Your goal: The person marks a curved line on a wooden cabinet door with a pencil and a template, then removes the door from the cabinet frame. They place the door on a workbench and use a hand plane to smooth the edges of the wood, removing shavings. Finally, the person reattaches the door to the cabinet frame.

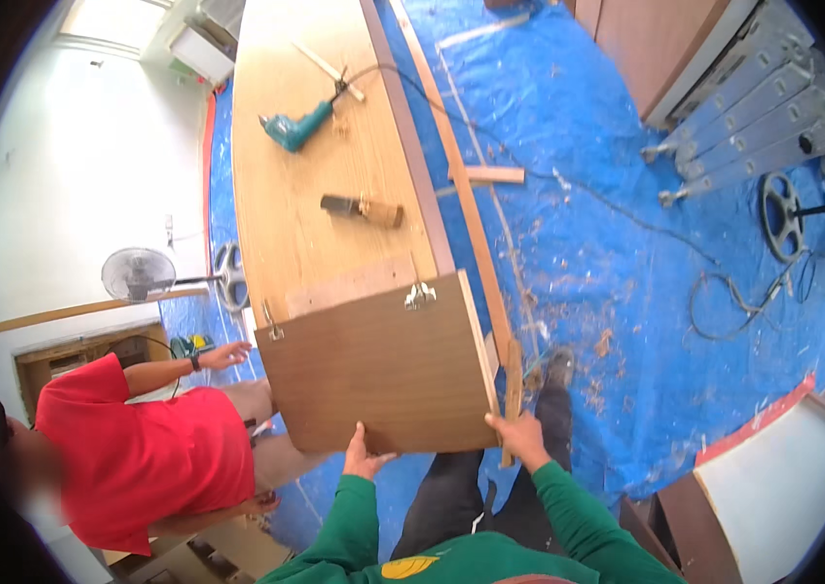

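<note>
A dark brown cabinet door panel (373,365) lies over the near end of a pale wooden workbench top (334,165). Two metal hinges, one at the right (420,294) and one at the left (274,332), sit along its far edge. My left hand (367,457) is closed on the panel's near edge, thumb on top and the other fingers partly hidden below. At the near right corner, my right hand (523,440) also grips the panel. A narrow wooden strip (513,389) stands close beside that hand; whether they touch, I cannot tell.
On the benchtop lie a teal corded drill (297,127) and a wooden block tool resembling a hand plane (364,209). A person in a red shirt (149,438) stands at the left near a fan (138,274). Blue sheeting (607,292) with shavings and a cord covers the floor; ladders (753,107) lean right.
</note>
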Demonstrator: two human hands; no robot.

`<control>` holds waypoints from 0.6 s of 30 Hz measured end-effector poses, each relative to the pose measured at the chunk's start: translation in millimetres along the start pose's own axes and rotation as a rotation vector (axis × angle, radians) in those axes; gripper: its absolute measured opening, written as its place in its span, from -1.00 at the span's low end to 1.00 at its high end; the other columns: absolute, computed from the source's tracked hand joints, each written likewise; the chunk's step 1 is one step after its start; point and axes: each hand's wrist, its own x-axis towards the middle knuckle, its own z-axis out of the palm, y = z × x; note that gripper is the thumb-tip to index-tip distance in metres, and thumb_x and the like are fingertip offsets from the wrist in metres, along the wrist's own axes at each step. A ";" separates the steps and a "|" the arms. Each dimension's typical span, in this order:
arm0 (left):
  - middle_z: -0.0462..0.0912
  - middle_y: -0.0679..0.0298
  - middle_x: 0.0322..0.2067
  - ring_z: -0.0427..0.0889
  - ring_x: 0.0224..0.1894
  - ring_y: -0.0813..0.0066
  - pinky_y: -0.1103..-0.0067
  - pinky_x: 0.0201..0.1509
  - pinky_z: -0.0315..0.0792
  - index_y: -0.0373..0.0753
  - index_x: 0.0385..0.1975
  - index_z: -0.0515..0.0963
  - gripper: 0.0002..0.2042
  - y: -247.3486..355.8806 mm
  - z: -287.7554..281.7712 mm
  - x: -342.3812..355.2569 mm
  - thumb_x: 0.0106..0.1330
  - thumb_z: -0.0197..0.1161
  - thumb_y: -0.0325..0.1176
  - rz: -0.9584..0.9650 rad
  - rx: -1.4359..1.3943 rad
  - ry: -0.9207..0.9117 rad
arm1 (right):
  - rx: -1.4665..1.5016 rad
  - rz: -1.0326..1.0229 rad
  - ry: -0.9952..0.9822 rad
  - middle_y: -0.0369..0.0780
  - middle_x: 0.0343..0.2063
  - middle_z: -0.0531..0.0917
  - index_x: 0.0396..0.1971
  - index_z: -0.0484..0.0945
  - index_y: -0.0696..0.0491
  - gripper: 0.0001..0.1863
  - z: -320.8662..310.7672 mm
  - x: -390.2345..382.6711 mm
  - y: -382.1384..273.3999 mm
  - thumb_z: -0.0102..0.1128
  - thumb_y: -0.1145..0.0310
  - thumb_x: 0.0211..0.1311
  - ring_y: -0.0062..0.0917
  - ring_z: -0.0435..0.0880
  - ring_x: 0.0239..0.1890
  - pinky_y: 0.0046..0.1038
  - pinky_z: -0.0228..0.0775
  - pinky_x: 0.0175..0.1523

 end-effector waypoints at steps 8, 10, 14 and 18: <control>0.22 0.00 0.58 0.15 0.62 -0.06 -0.22 0.55 0.01 -0.28 0.58 0.15 -0.19 -5.8 31.4 -13.3 0.56 0.17 0.18 0.265 0.303 0.165 | 0.032 -0.233 0.086 0.05 -0.13 0.83 -0.04 0.78 0.20 -0.28 7.7 18.1 6.2 0.61 -0.18 0.07 -0.20 0.85 -0.01 -0.18 0.65 0.10; 0.25 -0.16 0.54 0.22 0.58 -0.01 0.07 0.61 0.09 -0.49 0.52 0.18 -0.13 -21.4 38.4 -2.7 0.50 0.28 0.13 0.585 0.582 0.440 | 0.181 -0.123 -0.103 -0.12 -0.31 0.84 -0.13 0.74 0.19 -0.45 -8.3 12.3 8.6 0.64 -0.01 0.15 -0.46 0.83 -0.29 -0.30 0.68 -0.17; -0.05 -0.34 0.61 -0.10 0.68 -0.20 0.15 0.73 -0.13 -0.61 0.57 -0.01 -0.07 -43.3 129.1 -26.4 0.52 0.27 0.01 1.054 1.115 0.508 | 0.006 -0.237 0.237 0.23 -0.08 0.75 0.08 0.53 0.32 -0.08 -28.9 1.7 21.5 0.62 -0.22 0.05 0.06 0.78 0.03 -0.08 0.59 0.11; -0.14 -0.26 0.64 -0.20 0.70 -0.19 0.07 0.73 -0.23 -0.44 0.63 -0.08 -0.18 -22.1 182.6 3.3 0.64 0.03 0.03 1.209 1.126 0.517 | -0.018 -0.091 0.127 0.17 -0.08 0.76 0.14 0.50 0.29 -0.13 -57.1 -6.4 11.0 0.57 -0.18 0.14 0.04 0.77 0.01 -0.12 0.58 0.13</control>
